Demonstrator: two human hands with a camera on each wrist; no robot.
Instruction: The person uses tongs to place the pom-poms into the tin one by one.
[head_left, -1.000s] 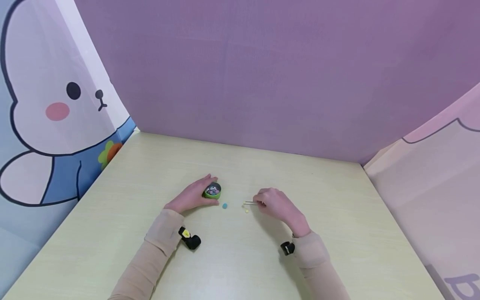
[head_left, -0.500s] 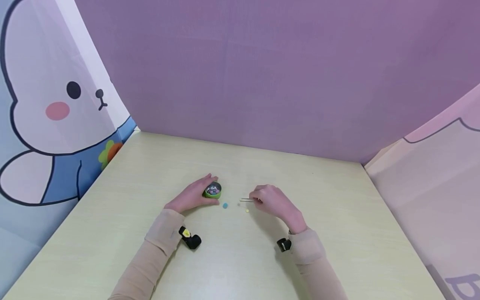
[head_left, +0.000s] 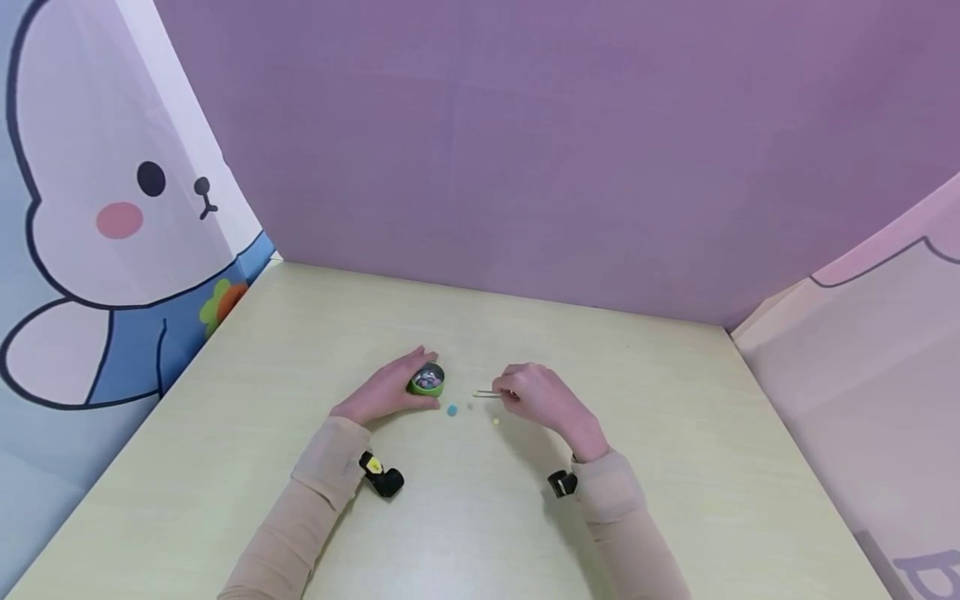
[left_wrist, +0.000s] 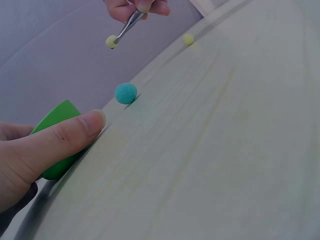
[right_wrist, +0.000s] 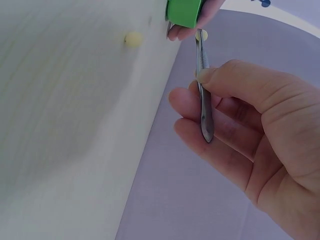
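My left hand curls around a small green cup, thumb along its near side; shiny, many-coloured bits show inside. In the left wrist view the thumb lies across the green wall. My right hand pinches metal tweezers between thumb and fingers. At the tweezers' tips is a small pale yellow ball, raised above the table and to the right of the cup. A turquoise fuzzy ball sits on the table beside the cup. Another yellow ball lies on the table below the tweezers.
The pale wooden table ends at a purple backdrop. A curtain with a cartoon figure hangs at left, a pale pink one at right. Black camera mounts sit at both wrists.
My right hand has risen off the table and moved left toward the cup, carrying the yellow ball in the tweezers. My left hand stays on the cup.
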